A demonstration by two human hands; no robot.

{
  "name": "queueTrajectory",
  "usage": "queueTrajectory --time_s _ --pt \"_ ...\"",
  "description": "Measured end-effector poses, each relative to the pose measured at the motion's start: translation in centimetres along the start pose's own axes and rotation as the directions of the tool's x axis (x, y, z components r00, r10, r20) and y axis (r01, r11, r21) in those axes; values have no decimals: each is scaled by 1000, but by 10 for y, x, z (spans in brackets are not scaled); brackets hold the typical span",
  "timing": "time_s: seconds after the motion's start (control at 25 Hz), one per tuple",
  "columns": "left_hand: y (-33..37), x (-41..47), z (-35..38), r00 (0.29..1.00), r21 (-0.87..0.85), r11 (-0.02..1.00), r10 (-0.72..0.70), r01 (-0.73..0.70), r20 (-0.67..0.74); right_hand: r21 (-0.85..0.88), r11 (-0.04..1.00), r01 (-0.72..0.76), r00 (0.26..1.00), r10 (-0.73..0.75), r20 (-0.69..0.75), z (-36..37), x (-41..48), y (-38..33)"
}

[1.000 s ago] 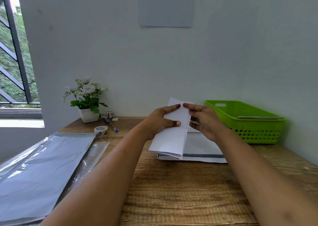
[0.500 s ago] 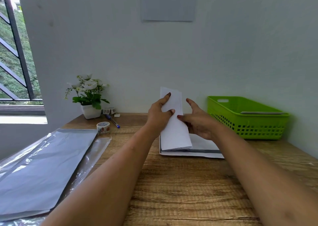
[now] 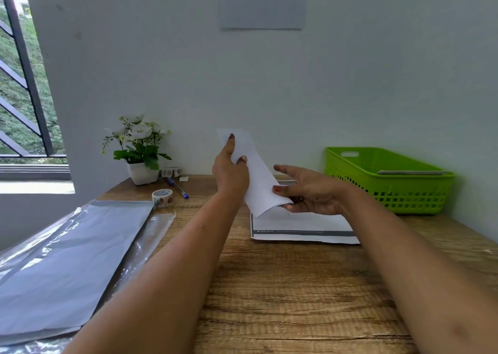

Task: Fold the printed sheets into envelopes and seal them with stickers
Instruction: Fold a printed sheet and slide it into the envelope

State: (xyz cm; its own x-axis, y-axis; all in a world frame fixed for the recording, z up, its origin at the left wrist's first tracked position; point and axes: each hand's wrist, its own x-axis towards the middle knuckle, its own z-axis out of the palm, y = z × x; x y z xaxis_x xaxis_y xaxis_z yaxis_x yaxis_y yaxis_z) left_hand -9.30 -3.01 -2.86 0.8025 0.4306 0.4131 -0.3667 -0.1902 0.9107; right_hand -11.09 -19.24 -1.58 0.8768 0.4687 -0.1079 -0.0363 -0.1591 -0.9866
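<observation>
Left hand point(image 3: 230, 175) grips folded white paper sheet point(image 3: 256, 177) near top; right hand point(image 3: 310, 194) pinches lower end above white printed stack point(image 3: 304, 225).

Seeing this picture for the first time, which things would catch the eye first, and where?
First the white folded sheet held up at the centre, the left hand pinching its upper part and the right hand its lower end, above the printed sheets on the table. Next the bright green basket at the right by the wall, and the white flowers at the back left.
</observation>
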Motion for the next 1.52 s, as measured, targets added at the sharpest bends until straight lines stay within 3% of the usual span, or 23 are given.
queueTrajectory --time_s 0.12,0.24,0.32,0.4,0.52,0.6,0.68,0.88,1.0,1.12,1.32,1.44,1.52 --pt "-6 0 2 999 -6 999 -42 41 -29 -139 990 -30 995 42 87 -4 -5 -2" --pt "-10 1 6 995 67 993 -100 99 13 -388 922 0 999 -19 -47 -13 -1 -1" --pt "-12 3 5 986 108 983 -157 149 62 -602 797 49 954 -215 -207 -19 4 0" --pt "-11 3 0 984 99 984 -157 149 80 -758 647 85 843 -452 -292 -24 7 -1" --pt "-15 2 -14 995 257 965 -73 53 69 -919 384 -93 737 -593 -323 -30 5 -2" --pt "-25 6 -22 995 452 892 -46 0 90 -939 253 -232 744 -576 -339 -33 0 0" --pt "-34 10 -26 988 602 795 -25 -74 155 -931 191 -312 776 -514 -366 -36 -2 3" --pt "-32 6 -17 948 731 665 -111 -154 300 -890 37 -454 852 -277 -445 -39 1 4" --pt "-30 -1 -10 924 771 585 -91 -252 371 -898 118 -424 819 -374 -436 -31 8 5" --pt "-18 -9 -10 929 795 550 -89 -255 359 -914 220 -340 776 -483 -405 -13 12 5" --pt "7 -9 -50 923 593 799 -152 -96 354 -912 402 -84 842 -461 -281 45 12 -5" --pt "24 6 -114 946 635 772 -215 12 244 -775 623 107 905 -384 -184 89 16 -15" --pt "26 14 -164 937 707 688 -331 161 109 -651 741 162 938 -320 -130 123 17 -20"
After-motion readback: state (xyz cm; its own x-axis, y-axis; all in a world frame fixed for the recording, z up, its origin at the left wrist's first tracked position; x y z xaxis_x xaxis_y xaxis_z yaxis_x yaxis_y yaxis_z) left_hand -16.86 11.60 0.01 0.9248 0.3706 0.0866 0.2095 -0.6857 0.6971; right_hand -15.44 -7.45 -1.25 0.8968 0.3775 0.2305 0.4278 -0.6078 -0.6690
